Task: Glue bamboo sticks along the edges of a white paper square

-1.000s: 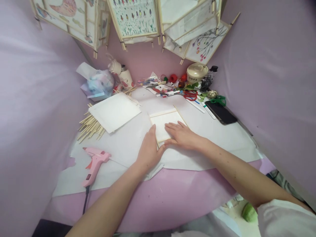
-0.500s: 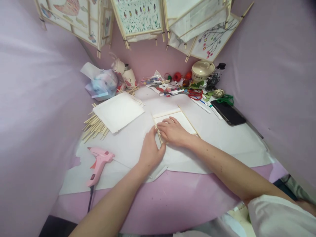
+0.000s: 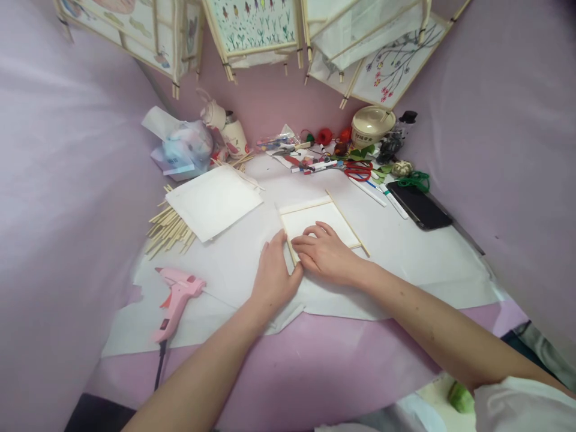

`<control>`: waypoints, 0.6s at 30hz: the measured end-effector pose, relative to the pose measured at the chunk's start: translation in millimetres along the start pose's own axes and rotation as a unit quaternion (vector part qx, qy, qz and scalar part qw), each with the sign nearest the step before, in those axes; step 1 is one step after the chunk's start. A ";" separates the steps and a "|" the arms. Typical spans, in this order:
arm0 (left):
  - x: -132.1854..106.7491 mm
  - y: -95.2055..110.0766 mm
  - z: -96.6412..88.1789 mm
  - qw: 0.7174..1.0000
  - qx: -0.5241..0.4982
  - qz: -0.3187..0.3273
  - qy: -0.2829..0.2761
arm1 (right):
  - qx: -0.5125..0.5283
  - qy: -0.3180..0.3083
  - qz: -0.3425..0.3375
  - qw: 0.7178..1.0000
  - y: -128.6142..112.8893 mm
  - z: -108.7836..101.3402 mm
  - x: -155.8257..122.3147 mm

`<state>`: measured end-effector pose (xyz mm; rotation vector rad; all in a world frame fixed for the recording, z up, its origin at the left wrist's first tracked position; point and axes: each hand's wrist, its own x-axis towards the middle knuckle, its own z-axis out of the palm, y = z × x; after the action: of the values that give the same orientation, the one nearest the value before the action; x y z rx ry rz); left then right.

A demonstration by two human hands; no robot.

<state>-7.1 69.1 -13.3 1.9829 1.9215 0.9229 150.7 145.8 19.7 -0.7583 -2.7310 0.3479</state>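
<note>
Corner nook walled in lilac cloth, with painted paper panels in stick frames (image 3: 254, 27) hanging overhead. Pink tabletop (image 3: 288, 372) carries a broad white paper sheet (image 3: 405, 276).

Work in hand, by the look of it: squaring and seating a small stick frame (image 3: 315, 215) around a white paper square, at the centre of the sheet, its sticks overrunning at the corners. Next move seems to call for keeping the near corner steady and the sticks aligned.

Left hand (image 3: 274, 279) is open, not clenched, its fingers against the frame's near-left corner and outer side. Right hand (image 3: 324, 255) lies flat and relaxed across the frame's near edge, fingers on the paper inside, grasping nothing.

To the left, a finished white panel (image 3: 211, 201) partly covers a loose pile of bamboo sticks (image 3: 168, 231). Pink hot glue gun (image 3: 175, 300) lies near the left hand. Beyond the frame: red-handled scissors (image 3: 357, 172), white marker pens (image 3: 369, 192), black phone (image 3: 418, 204).
</note>
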 end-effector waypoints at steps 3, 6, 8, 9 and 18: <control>0.3 0.1 -0.1 1.000 0.001 0.007 -0.005 | 0.011 0.004 -0.001 1.000 1.0 -2.0 -5.6; 0.4 0.3 -0.3 1.000 0.002 0.009 -0.012 | 0.018 0.002 -0.002 1.000 0.5 -3.9 -9.8; 0.1 0.0 -0.2 1.000 0.003 0.009 -0.014 | 0.023 0.004 0.000 1.000 0.0 -5.4 -11.9; -0.1 -0.2 -0.1 1.000 0.004 0.010 -0.013 | 0.027 0.002 -0.002 1.000 0.2 -6.4 -12.6; 0.4 6.6 -4.8 0.999 0.024 0.003 -0.040 | 0.088 0.010 0.081 0.993 34.0 -20.3 3.0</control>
<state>-4.6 67.5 -5.7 2.0218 1.9127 0.7918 170.8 178.8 28.9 -0.9287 -2.5830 0.6034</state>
